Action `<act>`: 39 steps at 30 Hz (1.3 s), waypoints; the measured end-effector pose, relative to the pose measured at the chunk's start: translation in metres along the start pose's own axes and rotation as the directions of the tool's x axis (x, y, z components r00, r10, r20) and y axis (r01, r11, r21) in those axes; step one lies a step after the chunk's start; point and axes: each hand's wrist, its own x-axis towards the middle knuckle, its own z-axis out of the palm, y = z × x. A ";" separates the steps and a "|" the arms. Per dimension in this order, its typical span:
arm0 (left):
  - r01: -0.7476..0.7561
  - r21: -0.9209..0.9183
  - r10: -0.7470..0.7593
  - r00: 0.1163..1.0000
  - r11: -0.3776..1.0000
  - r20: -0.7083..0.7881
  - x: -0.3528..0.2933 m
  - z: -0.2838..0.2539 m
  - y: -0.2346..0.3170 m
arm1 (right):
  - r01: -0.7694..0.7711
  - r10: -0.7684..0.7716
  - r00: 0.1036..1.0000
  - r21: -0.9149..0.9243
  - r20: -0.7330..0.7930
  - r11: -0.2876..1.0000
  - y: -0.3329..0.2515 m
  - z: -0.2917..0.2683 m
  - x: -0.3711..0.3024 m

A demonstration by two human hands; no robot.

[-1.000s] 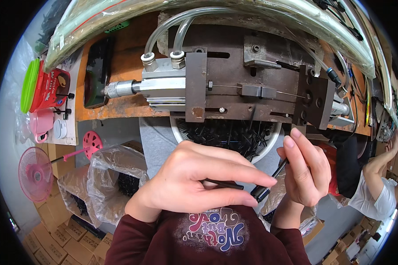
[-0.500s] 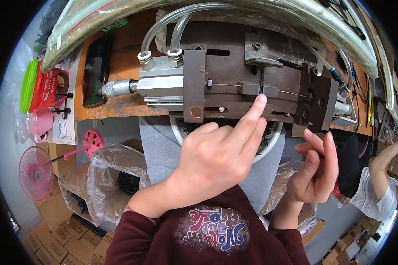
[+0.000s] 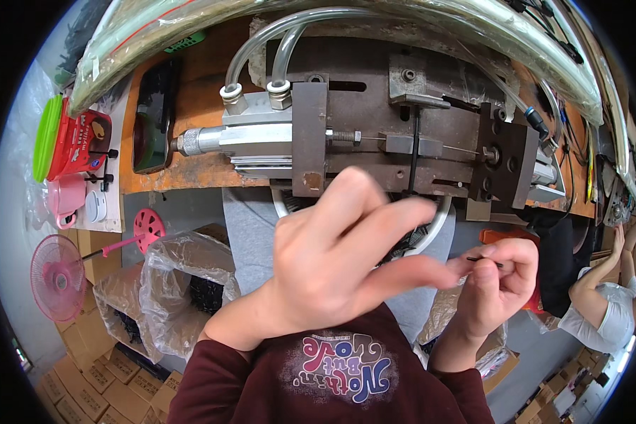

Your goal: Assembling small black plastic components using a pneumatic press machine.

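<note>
Pinched between the thumb and fingertips of my right hand (image 3: pixel 498 283) is a small, thin black piece (image 3: pixel 493 263), mostly covered by the fingers. My left hand (image 3: pixel 336 254) hangs in front of the metal fixture (image 3: pixel 360 159), palm down, slightly blurred. Its thumb and fingers are spread, the thumb pointing toward my right hand, and it holds nothing that I can see. A slim black rod (image 3: pixel 415 131) lies across the small grey block (image 3: pixel 396 144) in the fixture's middle. Thin pins run into this block from a threaded shaft (image 3: pixel 345 136) at left and a plunger (image 3: pixel 492 155) at right.
A silver cylinder (image 3: pixel 258 138) with clear hoses (image 3: pixel 281 62) sits left on the wooden bench (image 3: pixel 191 113). A dark phone (image 3: pixel 155 116) and a red tub (image 3: pixel 88 141) stand further left. Below are plastic-lined boxes (image 3: pixel 184 283) and a pink fan (image 3: pixel 58 278). Another person (image 3: pixel 604 307) works at right.
My left hand has drawn back from the block toward me. My right fingers have closed around the small black piece. The left shaft has slid right, and the right plunger has come out leftward.
</note>
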 end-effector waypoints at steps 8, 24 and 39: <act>0.178 -0.279 -0.170 0.984 0.944 0.053 -0.004 -0.007 0.003 | -0.056 0.020 0.967 0.138 0.252 0.989 0.007 0.019 0.003; 0.116 -0.110 -0.112 0.993 0.987 0.046 -0.006 -0.002 0.011 | 0.265 -0.162 0.908 -0.229 0.387 0.937 0.001 0.016 0.006; 0.294 -0.449 -0.147 0.932 0.844 0.332 0.012 -0.039 0.017 | -0.298 0.268 0.936 0.109 0.229 0.948 -0.023 0.005 0.051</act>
